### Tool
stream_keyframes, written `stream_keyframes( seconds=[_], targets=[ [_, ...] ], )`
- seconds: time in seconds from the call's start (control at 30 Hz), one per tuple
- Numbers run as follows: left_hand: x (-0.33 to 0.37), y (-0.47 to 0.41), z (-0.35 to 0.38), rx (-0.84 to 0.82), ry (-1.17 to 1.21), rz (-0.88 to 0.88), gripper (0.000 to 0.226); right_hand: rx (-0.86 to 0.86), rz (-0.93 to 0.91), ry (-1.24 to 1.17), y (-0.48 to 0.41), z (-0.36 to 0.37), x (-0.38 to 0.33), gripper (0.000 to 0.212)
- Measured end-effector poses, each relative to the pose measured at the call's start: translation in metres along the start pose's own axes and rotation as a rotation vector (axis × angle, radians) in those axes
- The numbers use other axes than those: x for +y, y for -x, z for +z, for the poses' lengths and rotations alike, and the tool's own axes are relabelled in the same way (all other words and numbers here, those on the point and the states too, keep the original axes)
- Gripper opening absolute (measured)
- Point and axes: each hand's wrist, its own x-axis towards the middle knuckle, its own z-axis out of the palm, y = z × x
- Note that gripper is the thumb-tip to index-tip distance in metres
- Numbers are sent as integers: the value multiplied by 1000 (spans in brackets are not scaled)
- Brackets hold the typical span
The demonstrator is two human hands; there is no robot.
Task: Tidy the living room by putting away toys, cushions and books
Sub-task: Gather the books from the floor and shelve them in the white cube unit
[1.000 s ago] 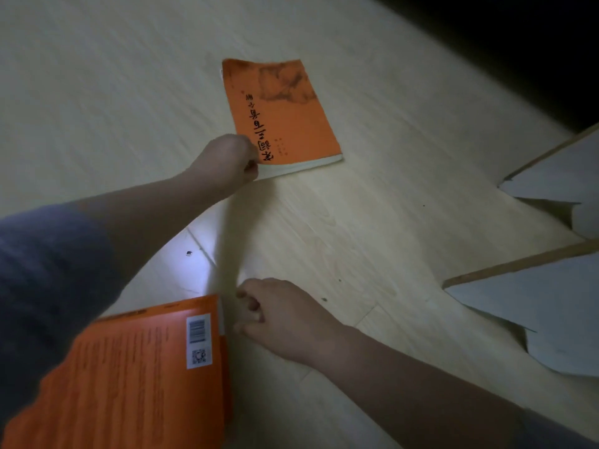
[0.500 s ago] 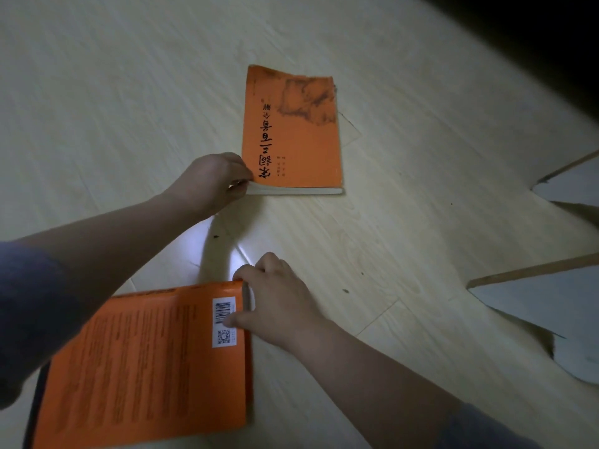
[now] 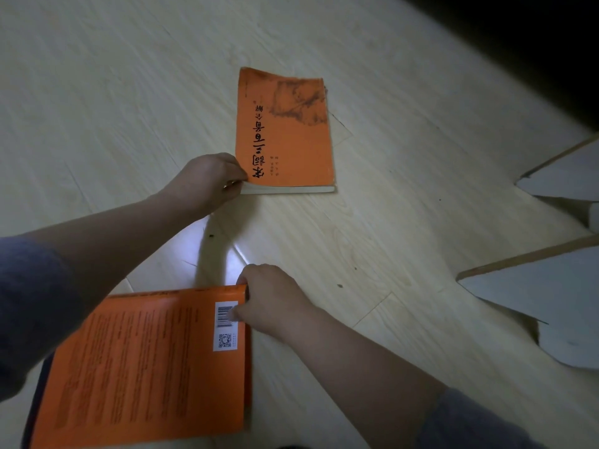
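Two orange books lie on the pale wooden floor. The far book (image 3: pixel 287 134) has black characters and a brown ink picture on its cover. My left hand (image 3: pixel 207 181) pinches its near left corner, thumb on top. The near book (image 3: pixel 146 364) lies back cover up, with a barcode and QR sticker at its top right. My right hand (image 3: pixel 275 298) grips that top right corner, thumb on the barcode and fingers curled round the edge. A dark book shows under the near book's left edge.
Two grey-white angled panels with wooden edges (image 3: pixel 547 286) jut in from the right. A dark, unlit area (image 3: pixel 534 34) fills the top right. Bare floor (image 3: pixel 97 92) stretches to the left and behind the far book.
The far book has turned to lie straighter and nearer, my left hand still on its corner. My right hand has moved from the bare floor onto the near book's top right corner.
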Motion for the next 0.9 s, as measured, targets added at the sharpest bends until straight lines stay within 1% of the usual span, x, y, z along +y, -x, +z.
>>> stream_keyframes(
  seconds=[0.07, 0.2, 0.3, 0.43, 0.47, 0.5, 0.57, 0.67, 0.73, 0.83, 0.9],
  targets=[
    [1, 1, 0, -4, -1, 3, 16, 25, 27, -93, -1, -3, 0, 32],
    [0, 1, 1, -19, 0, -17, 15, 137, 76, -258, 0, 1, 3, 23],
    [1, 2, -1, -23, 2, -7, 15, 127, 131, -438, 1, 3, 6, 13],
    [9, -1, 3, -44, 18, 26, 18, 115, 151, -469, 2, -3, 16, 9],
    [11, -3, 6, -60, 19, 30, 22, 114, 161, -467, 5, -7, 22, 10],
    [14, -6, 9, -74, 21, 34, 26, 117, 171, -461, 9, -12, 30, 16],
    [17, -9, 13, -89, 27, 52, 28, 124, 213, -478, 19, -24, 48, 18],
    [20, -12, 16, -98, 13, 65, 19, 165, 279, -568, 41, -49, 74, 10],
    [23, -15, 16, -103, -7, 65, 14, 201, 316, -576, 59, -67, 93, 7],
    [34, -22, 17, -142, -21, 55, 6, 250, 380, -584, 88, -90, 124, 7],
    [46, -28, 18, -175, -19, 41, 3, 263, 426, -575, 106, -101, 142, 12]
  ],
)
